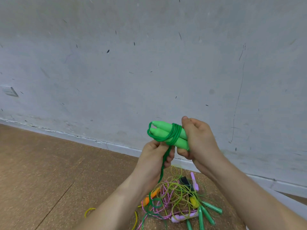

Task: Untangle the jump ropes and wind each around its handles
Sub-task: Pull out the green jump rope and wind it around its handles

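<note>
My right hand (197, 138) grips two light green handles (180, 137) held side by side in the air, pointing up-left. Several turns of green rope (173, 135) wrap around their middle. My left hand (155, 156) sits just below the handles and pinches the loose green strand (163, 165), which hangs down to the floor. On the floor lies a tangled pile of ropes (174, 196): thin yellow-green cord, pink braided cord, with orange (150, 197), purple (194, 180), yellow and teal-green handles (207, 213) among them.
A brown cork-like floor (49, 171) runs to a scuffed white wall (149, 63) with a white skirting board. A wall socket (10, 92) sits at the far left. A yellow loop (89, 211) lies left of the pile.
</note>
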The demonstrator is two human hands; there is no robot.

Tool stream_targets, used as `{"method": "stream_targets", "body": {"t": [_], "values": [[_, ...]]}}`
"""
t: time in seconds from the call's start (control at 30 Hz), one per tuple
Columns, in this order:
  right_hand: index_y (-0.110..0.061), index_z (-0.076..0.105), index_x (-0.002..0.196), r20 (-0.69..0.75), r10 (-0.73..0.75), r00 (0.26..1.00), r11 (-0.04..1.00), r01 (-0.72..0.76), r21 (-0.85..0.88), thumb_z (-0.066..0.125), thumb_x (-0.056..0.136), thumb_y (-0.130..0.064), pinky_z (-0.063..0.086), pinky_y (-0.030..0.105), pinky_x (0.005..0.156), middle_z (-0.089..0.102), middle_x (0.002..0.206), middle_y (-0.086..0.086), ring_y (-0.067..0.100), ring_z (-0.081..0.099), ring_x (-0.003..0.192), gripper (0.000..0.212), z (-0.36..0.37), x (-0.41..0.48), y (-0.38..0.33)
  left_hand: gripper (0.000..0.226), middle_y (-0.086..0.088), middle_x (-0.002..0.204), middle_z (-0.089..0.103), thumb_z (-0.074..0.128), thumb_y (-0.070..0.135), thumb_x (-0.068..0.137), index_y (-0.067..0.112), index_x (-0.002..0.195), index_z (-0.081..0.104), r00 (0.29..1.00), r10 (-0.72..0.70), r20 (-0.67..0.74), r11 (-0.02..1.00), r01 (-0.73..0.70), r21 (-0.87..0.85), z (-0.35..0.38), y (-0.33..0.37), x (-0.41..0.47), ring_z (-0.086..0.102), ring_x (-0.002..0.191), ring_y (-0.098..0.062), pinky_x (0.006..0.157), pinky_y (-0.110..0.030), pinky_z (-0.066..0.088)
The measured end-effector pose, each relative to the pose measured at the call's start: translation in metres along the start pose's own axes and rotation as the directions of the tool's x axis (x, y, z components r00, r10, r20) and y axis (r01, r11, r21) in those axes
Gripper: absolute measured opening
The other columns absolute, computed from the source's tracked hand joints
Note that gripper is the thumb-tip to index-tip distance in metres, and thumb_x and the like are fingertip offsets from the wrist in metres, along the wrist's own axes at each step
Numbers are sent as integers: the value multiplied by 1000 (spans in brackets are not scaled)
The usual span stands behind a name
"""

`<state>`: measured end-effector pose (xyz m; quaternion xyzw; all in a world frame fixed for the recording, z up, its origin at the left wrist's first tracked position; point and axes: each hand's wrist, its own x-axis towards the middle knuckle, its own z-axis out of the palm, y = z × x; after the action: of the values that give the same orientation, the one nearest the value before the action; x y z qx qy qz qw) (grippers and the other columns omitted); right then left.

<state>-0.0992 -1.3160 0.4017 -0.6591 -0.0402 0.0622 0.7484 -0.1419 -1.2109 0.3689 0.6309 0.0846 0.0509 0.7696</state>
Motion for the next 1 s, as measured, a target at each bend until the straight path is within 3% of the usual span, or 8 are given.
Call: {"method": "stream_targets", "body": {"t": [0.23, 0.33, 0.43, 0.53, 0.73, 0.8, 0.9, 1.0], "values": [[-13, 41, 75, -198, 63, 978, 990, -36, 133, 41, 102, -24, 23, 16, 37, 49, 56, 9, 18, 38, 31, 29, -14, 20, -3, 10, 1, 57, 54, 46, 19, 100, 18, 106, 55, 996, 76, 48, 973, -84, 215, 6, -4, -6, 35, 39, -9, 42, -20, 28], [-15, 36, 68, -251, -95, 963, 995, 90, -32, 41, 102, -28, 33, 20, 34, 40, 65, 12, 24, 48, 47, 36, -12, 25, 8, 18, -4, 63, 61, 38, 16, 103, 8, 99, 54, 978, -142, 150, 988, 130, 87, 1, 1, -7, 47, 42, -12, 41, -20, 36], [-17, 32, 62, -228, -362, 904, 901, 276, -336, 40, 97, -39, 46, 43, 43, 35, 57, 1, 25, 40, 55, 42, -11, 29, 17, 29, 0, 64, 63, 35, 16, 103, 12, 88, 59, 992, -53, 112, 912, 2, 410, -5, -3, -5, 50, 55, -16, 52, -24, 41], [-20, 31, 62, -187, -478, 858, 805, 343, -484, 39, 97, -37, 45, 49, 50, 33, 53, -4, 24, 40, 52, 40, -14, 30, 19, 25, 5, 68, 56, 37, 28, 102, 20, 98, 60, 954, 244, 173, 481, -274, 833, -4, -3, -9, 51, 63, -17, 57, -32, 36], [-19, 28, 64, -80, -563, 822, 663, 393, -637, 38, 103, -24, 24, 36, 51, 34, 53, -2, 14, 31, 49, 40, -11, 27, 22, 21, -3, 69, 63, 42, 42, 99, 22, 93, 42, 869, 415, 270, -147, -229, 962, 1, 1, -13, 60, 64, -27, 47, -35, 27], [-16, 30, 67, -53, -591, 805, 611, 404, -681, 38, 103, -24, 25, 36, 52, 35, 54, -1, 22, 34, 52, 37, -12, 29, 24, 27, 0, 72, 66, 40, 39, 100, 19, 84, 48, 888, 407, 212, 90, -270, 959, -3, 3, -11, 60, 71, -22, 55, -35, 35], [-14, 33, 74, 27, -660, 751, 482, 451, -751, 38, 103, -22, 23, 35, 55, 32, 57, -5, 27, 35, 56, 31, -10, 28, 26, 30, 3, 62, 67, 42, 24, 101, 13, 87, 67, 996, 29, 81, 845, -68, 530, -8, 3, -5, 56, 55, -10, 58, -25, 44], [-15, 34, 78, 187, -568, 802, 352, 442, -825, 34, 103, -26, 25, 35, 57, 34, 63, -4, 28, 36, 59, 27, -6, 30, 36, 27, 2, 52, 58, 41, 24, 102, 8, 99, 62, 974, -181, 135, 884, 101, 457, -13, -1, -4, 43, 40, -9, 45, -19, 34]]}}
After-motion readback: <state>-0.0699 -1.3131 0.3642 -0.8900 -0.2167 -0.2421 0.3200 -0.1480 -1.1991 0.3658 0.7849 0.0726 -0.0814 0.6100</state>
